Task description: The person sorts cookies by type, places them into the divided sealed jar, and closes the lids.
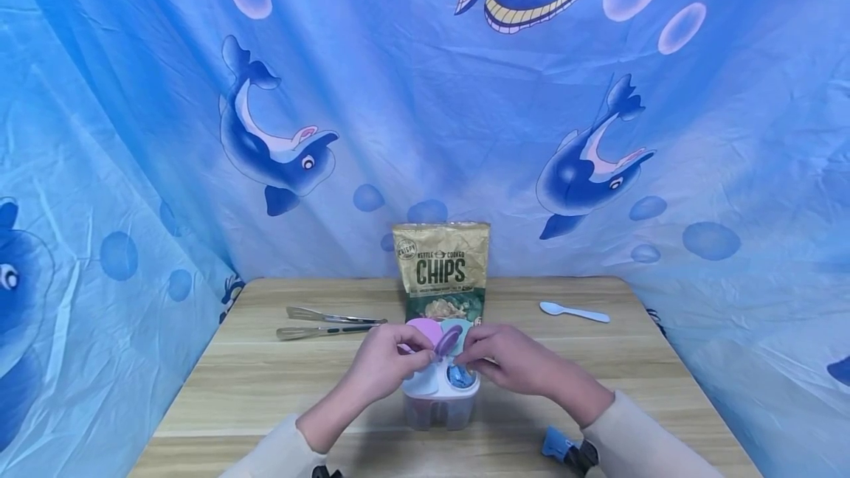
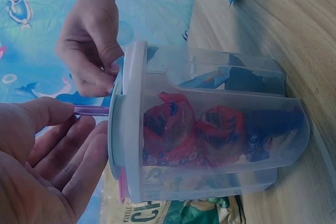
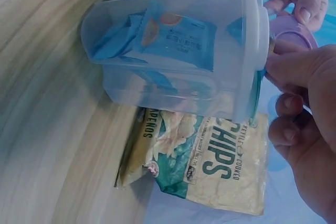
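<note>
A clear divided container (image 1: 440, 413) with a white top stands on the table. My left hand (image 1: 385, 361) pinches the raised purple lid (image 1: 448, 342) between thumb and finger. The round opening below it shows a blue packet (image 1: 460, 376). My right hand (image 1: 508, 357) is at that opening, its thumb and finger pinching the packet's upper edge, which they partly hide. A pink lid (image 1: 425, 328) and a green lid (image 1: 458, 334) lie closed at the back. Through the walls I see red packets (image 2: 170, 129) and blue wafer-like packets (image 3: 178, 40).
A chips bag (image 1: 441, 271) stands right behind the container. Metal tongs (image 1: 332, 323) lie to the left, a white spoon (image 1: 574, 312) to the back right. Another blue packet (image 1: 556, 442) lies by my right sleeve. A printed blue curtain (image 1: 425, 94) hangs behind the table.
</note>
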The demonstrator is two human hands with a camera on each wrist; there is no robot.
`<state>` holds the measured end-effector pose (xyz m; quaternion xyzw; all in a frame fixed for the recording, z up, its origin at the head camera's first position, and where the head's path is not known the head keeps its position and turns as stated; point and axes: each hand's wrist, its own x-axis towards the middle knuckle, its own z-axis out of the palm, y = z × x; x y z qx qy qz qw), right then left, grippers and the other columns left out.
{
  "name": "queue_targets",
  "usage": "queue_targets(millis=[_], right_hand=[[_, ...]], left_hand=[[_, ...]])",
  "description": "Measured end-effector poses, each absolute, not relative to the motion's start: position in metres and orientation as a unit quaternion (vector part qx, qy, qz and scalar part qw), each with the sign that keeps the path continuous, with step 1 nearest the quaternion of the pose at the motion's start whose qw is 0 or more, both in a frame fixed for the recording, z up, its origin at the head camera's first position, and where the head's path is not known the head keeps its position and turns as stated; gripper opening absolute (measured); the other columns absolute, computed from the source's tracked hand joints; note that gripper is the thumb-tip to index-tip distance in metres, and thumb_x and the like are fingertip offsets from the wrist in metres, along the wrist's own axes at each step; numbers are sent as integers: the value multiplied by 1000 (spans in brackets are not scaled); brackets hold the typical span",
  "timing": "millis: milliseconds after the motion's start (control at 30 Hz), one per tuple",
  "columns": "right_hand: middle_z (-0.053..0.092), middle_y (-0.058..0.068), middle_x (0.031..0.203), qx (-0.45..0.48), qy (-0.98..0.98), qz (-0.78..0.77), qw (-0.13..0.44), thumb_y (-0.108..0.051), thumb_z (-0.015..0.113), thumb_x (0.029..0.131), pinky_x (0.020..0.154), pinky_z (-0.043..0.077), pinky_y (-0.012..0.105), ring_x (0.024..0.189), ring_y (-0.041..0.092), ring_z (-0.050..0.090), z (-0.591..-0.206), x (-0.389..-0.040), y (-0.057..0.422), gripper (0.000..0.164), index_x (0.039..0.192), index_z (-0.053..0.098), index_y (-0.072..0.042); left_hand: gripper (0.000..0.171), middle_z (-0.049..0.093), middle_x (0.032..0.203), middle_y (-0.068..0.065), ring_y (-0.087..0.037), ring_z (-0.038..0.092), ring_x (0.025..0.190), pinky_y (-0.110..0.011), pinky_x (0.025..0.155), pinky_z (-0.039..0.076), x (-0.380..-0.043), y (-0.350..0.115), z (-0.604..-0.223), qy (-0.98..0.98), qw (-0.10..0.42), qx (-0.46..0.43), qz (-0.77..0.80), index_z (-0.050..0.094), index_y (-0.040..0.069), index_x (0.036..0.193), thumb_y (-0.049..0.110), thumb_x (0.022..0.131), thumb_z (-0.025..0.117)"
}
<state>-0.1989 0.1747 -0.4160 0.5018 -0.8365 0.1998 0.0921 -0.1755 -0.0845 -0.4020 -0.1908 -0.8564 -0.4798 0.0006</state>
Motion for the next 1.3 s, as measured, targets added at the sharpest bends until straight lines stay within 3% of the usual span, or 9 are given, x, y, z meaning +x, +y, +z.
queue_targets(millis=[233,433,567,700,1000,1200,1300], right_hand=[[74,-10,98,497,-836,202,112,-9,72,94,79,56,20,89,3,67,-422,-196,169,13,101,79,-19],[73,-13,97,491,-823,271,95,-6,76,90,74,54,17,87,1,64,-426,-199,173,16,96,77,-22],[74,-10,101,489,-810,313,81,-7,76,91,66,56,20,91,2,66,-427,-199,178,19,99,76,-25],[74,-7,101,463,-817,337,65,-9,77,91,58,52,18,82,-1,62,-425,-198,187,23,104,75,-29],[70,-15,100,414,-843,341,40,-18,79,91,56,53,21,73,-2,58,-426,-191,220,20,108,73,-27],[69,-16,99,370,-862,348,-14,-32,76,93,58,54,23,78,0,63,-433,-183,254,15,108,72,-31],[70,-13,98,364,-863,350,-24,-31,76,93,57,54,23,79,0,63,-440,-179,273,15,108,72,-31]], left_hand=[[7,74,83,5,-22,70,83,-25,59,59,-176,-85,-403,-851,-4,-192,-488,80,11,88,17,86,79],[5,74,82,6,-17,69,82,-25,60,59,-175,-85,-403,-853,0,-192,-485,80,12,87,17,86,79],[7,74,83,6,-16,69,82,-25,61,59,-174,-85,-403,-851,-2,-191,-488,80,11,88,18,86,80],[7,74,82,6,-18,69,82,-25,62,59,-175,-85,-403,-851,0,-190,-490,80,11,88,17,85,81],[5,74,83,5,-18,68,82,-26,59,59,-176,-86,-404,-853,-2,-185,-488,80,14,88,15,84,81],[4,74,83,4,-19,69,81,-27,58,59,-175,-86,-403,-852,-4,-185,-490,80,15,88,14,84,81],[3,74,83,4,-19,69,79,-27,57,59,-175,-86,-402,-851,-8,-184,-492,80,14,88,15,85,80]])
